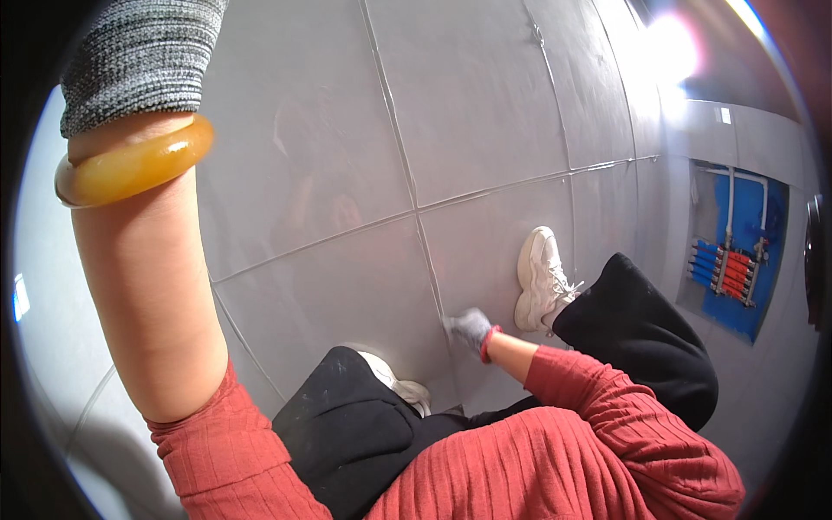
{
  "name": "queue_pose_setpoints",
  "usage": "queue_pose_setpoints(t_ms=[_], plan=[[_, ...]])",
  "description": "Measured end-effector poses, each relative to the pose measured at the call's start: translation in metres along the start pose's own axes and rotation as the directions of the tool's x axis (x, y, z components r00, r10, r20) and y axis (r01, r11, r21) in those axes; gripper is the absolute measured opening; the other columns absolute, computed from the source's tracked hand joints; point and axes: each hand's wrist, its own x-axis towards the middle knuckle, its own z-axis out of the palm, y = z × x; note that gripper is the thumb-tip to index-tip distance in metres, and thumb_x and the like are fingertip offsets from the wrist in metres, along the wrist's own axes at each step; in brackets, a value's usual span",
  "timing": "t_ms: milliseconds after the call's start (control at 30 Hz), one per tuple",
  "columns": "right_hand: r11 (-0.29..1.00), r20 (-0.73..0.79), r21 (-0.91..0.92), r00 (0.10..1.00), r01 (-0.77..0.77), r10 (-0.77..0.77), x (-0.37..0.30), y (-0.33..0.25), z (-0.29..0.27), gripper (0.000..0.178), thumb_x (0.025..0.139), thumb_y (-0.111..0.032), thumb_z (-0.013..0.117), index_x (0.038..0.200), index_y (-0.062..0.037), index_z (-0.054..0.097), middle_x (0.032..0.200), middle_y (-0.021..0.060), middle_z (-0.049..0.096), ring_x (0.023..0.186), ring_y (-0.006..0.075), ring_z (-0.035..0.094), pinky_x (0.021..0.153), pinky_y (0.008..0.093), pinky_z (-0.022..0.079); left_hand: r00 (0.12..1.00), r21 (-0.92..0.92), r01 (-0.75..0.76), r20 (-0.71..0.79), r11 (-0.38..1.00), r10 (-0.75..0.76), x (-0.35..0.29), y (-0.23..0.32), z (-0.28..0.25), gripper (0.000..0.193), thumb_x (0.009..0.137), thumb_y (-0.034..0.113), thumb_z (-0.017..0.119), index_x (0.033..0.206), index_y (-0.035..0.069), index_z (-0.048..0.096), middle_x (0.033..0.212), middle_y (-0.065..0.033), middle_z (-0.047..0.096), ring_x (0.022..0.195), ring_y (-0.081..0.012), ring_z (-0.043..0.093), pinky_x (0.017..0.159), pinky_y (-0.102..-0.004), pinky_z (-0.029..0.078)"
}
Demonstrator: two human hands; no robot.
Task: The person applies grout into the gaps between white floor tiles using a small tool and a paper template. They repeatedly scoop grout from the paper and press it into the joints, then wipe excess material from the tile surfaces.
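My left arm, with an amber-coloured bangle (143, 165) on the wrist, reaches up along the left side. Only the knitted grey cuff of my left hand's glove (143, 65) shows; its fingers lie beyond the top edge. Low between my knees, my right hand (471, 329) wears a grey glove with a red cuff. Its fingers are curled together at a joint line (431, 269) between large grey floor tiles (312, 147). Whatever they hold is too small to make out. The joint lines look like thin, slightly raised beads.
My white shoes (539, 282) stand on the tiles, with my knees in black trousers (646, 338) spread to both sides. At the right, a wall recess (737, 299) with a blue back holds a pipe manifold (724, 270) with blue and red parts. A bright light (672, 52) glares at the upper right.
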Motion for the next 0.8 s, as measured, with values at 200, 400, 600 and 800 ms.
queue_pose_setpoints(t_ms=[200,400,600,800], plan=[[0.705,0.739,0.344,0.642,-0.62,0.204,-0.021,0.032,0.014,0.01,0.087,-0.017,0.059,0.085,-0.0077,0.063,0.067,0.0038,0.056,0.047,0.0161,0.049,0.053,0.0356,0.049,0.996,-0.465,0.082,0.064,0.881,-0.059,0.001,-0.006,0.011,0.047,0.098,0.037,0.036,0.131,0.004,0.042,0.13,-0.0131,0.049,0.117,-0.0258,0.05,0.094,-0.0453,0.043],[0.802,0.34,0.594,0.882,0.067,-0.326,-0.108,-0.127,-0.116,0.025,0.089,-0.026,0.061,0.08,-0.0023,0.061,0.06,0.0025,0.049,0.046,0.012,0.043,0.048,0.0294,0.041,0.976,-0.718,0.188,0.211,0.67,-0.048,-0.017,-0.002,0.026,0.055,0.099,0.041,0.034,0.135,0.0,0.037,0.138,-0.0132,0.041,0.126,-0.0235,0.04,0.105,-0.0388,0.035],[0.276,-0.38,0.584,0.557,0.763,-0.738,-0.226,-0.249,-0.141,0.03,0.091,-0.029,0.059,0.082,-0.0001,0.062,0.064,0.0009,0.053,0.057,0.0066,0.046,0.056,0.0226,0.039,0.927,-0.802,0.373,0.302,0.467,-0.221,-0.074,-0.02,0.021,0.08,0.09,0.057,0.042,0.141,-0.002,0.022,0.145,-0.0165,0.028,0.134,-0.0266,0.028,0.112,-0.0368,0.024],[0.12,-0.5,0.583,0.471,0.804,-0.727,-0.241,-0.325,-0.118,0.031,0.093,-0.03,0.056,0.081,-0.003,0.062,0.065,-0.0015,0.052,0.057,0.0048,0.045,0.052,0.0198,0.036,0.862,-0.791,0.481,0.349,0.379,-0.368,-0.091,-0.029,0.014,0.078,0.091,0.06,0.036,0.141,0.001,0.023,0.139,-0.0149,0.035,0.127,-0.0262,0.036,0.107,-0.0365,0.03]])
